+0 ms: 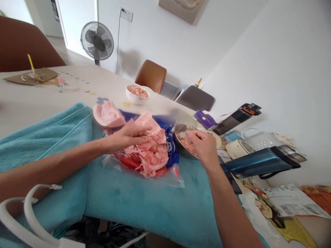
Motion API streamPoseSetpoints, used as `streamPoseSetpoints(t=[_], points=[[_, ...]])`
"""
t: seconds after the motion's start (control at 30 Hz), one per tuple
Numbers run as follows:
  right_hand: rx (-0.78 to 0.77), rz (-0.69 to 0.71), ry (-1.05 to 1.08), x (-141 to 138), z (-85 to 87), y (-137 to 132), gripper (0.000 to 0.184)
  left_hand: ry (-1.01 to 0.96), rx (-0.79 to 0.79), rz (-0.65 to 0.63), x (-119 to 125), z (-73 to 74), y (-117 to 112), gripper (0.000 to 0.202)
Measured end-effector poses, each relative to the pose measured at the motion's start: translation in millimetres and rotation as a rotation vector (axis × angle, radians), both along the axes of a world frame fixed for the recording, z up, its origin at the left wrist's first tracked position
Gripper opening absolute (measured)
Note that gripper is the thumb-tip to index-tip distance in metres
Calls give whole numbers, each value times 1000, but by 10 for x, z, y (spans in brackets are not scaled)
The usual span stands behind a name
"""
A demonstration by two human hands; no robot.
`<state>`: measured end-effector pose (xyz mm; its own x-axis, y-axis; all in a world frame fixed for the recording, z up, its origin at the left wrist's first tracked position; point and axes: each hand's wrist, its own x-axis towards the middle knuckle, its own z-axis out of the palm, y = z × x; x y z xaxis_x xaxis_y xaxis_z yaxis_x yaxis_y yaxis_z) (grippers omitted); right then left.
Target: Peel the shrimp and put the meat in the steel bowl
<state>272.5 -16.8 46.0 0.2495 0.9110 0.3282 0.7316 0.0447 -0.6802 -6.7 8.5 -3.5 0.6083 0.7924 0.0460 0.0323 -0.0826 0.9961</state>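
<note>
My left hand point(129, 135) reaches over a heap of torn pink membrane point(152, 158), fingers stretched out and apart. The heap lies on a blue and red plastic bag point(173, 148). A thick, curved piece of pink rind point(108, 113), like pomelo peel, rests behind my left wrist. At the rim of a metal bowl point(178, 146), my right hand point(203, 143) is closed in a pinch. What its fingertips hold is hidden. Pinkish pulp pieces point(184, 142) lie inside that bowl.
A white bowl point(137, 98) of pink pulp stands farther back. Teal towel point(144, 206) covers the near table. Bottles, including a blue one point(258, 162), and a purple box point(206, 119) crowd the right. A white cable point(33, 220) loops at lower left; cardboard point(46, 76) lies far left.
</note>
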Motion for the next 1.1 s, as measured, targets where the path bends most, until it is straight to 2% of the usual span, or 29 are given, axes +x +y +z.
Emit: streamPoseSetpoints(t=[0.07, 0.17, 0.3, 0.37, 0.5, 0.57, 0.67, 0.77, 0.9, 1.1], points=[[-33, 189, 116, -270, 2, -31, 21, 0, -42, -28, -4, 9, -9, 67], [-55, 421, 137, -626, 27, -40, 13, -54, -121, -85, 0, 9, -10, 69], [-36, 652, 1, -923, 112, 7, 13, -138, -77, -157, 7, -7, 13, 48], [-49, 666, -68, -983, 154, 44, 15, -133, -46, -173, 5, -19, 26, 42], [-105, 640, -127, -952, 173, 88, 20, -169, -8, -146, 7, -12, 27, 50], [-149, 646, -108, -896, 149, 77, 22, -171, 20, -125, 14, 19, 11, 50], [-237, 678, -80, -830, 93, 34, 37, -155, 57, -115, 32, 77, -19, 42], [-261, 720, -61, -823, 36, 6, 45, -159, 76, -124, 44, 103, -31, 40], [-226, 757, 25, -862, -8, 22, 44, -171, 35, -118, 42, 75, -15, 43], [-219, 774, 63, -871, -23, 34, 37, -262, -77, -212, 27, 41, 36, 48]])
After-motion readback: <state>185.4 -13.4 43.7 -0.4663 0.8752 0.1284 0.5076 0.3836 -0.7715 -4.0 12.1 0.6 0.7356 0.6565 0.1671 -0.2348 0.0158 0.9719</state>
